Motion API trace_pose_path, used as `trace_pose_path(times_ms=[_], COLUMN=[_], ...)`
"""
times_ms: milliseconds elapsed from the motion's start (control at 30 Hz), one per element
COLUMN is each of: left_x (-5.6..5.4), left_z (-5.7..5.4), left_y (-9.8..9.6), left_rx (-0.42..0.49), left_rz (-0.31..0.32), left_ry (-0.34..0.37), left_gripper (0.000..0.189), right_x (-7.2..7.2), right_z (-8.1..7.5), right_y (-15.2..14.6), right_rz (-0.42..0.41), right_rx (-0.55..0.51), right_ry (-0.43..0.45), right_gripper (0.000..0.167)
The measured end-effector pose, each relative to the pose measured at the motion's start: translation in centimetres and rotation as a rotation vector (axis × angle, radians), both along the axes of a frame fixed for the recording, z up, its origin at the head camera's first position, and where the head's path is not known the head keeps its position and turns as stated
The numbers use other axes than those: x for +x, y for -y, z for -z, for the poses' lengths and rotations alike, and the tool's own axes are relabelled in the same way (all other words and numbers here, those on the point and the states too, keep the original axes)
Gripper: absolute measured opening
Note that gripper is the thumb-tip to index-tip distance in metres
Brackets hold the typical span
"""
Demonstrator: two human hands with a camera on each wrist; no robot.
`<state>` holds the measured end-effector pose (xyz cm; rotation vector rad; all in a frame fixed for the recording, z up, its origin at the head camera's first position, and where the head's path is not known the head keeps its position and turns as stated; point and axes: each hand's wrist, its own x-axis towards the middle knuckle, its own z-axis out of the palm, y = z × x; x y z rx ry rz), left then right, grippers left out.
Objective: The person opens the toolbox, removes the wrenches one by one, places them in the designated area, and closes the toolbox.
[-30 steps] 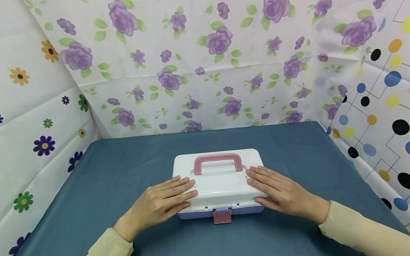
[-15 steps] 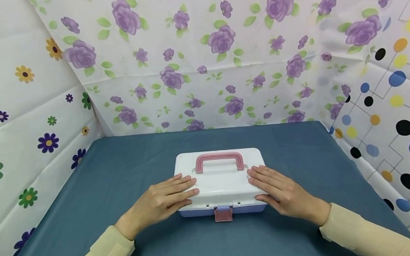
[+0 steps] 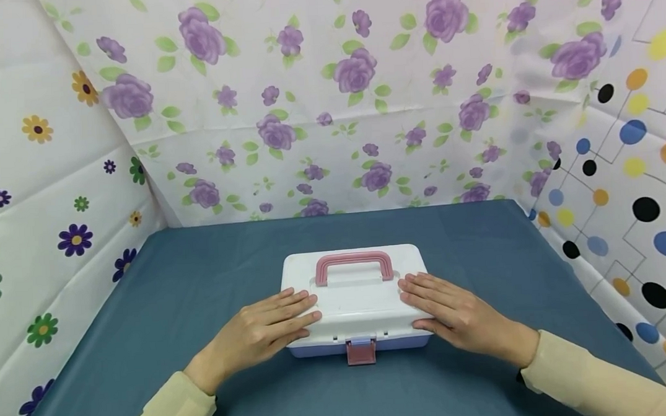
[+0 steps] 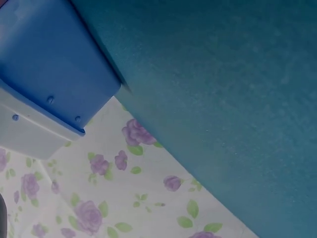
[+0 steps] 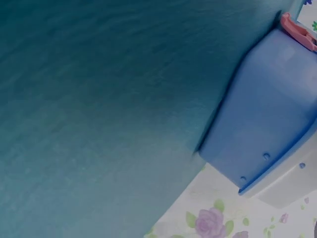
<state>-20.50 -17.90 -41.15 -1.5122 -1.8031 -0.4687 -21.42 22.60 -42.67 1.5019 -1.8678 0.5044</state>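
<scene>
A plastic carry box [image 3: 359, 303] with a white lid, a blue base and a pink handle [image 3: 353, 258] stands in the middle of the table. Its pink front latch [image 3: 361, 352] hangs down over the blue base. My left hand [image 3: 260, 326] rests with straight fingers on the lid's left side. On the lid's right side lies my right hand [image 3: 455, 311], fingers also straight. Both wrist views show an end of the box's blue base [image 4: 54, 64], and the pink latch [image 5: 298, 32] juts out in the right wrist view. Neither hand shows in its wrist view.
A dark blue-green cloth [image 3: 223, 256] covers the table. Behind it hangs a white curtain with purple roses [image 3: 355, 70]. Flower-print cloth [image 3: 36, 184] borders the left side, and dotted cloth [image 3: 635, 219] borders the right.
Both hands stay on the lid and the box keeps its place on the table. Only the head view shifts slightly.
</scene>
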Motion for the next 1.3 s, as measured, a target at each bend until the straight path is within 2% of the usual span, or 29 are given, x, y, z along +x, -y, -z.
trace_pose_path(times_ms=[233,467,733,867,1100,1300], left_x=[0.1,-0.4,-0.8,-1.0,-1.1,-1.1], left_z=[-0.2,-1.3,-2.5,-2.7,-2.7,-2.8], left_y=[-0.1,-0.4,-0.7,-0.6,-0.3,-0.2], left_rx=[0.022,0.051,0.025,0.025,0.008,-0.022], left_rz=[-0.021,-0.04,-0.098,-0.122,-0.168,-0.179], left_ry=[0.013,0.05,0.073,0.062,0.087,0.116], left_gripper=[0.035,0.034,0.036,0.037,0.039,0.05], right_x=[-0.1,-0.4,-1.1,-1.5,-1.9,-1.8], right_z=[-1.1,-2.8,-3.7,-4.0,-4.4,-4.7], right_y=[0.2,0.3,0.0,0.1,0.2,0.1], right_rz=[-0.001,0.023,0.056,0.053,0.059,0.087], right_rx=[0.002,0.002,0.008,0.008,-0.01,-0.004], right_ry=[0.074,0.141,0.173,0.189,0.256,0.31], right_gripper=[0.048,0.048,0.049,0.049,0.048,0.045])
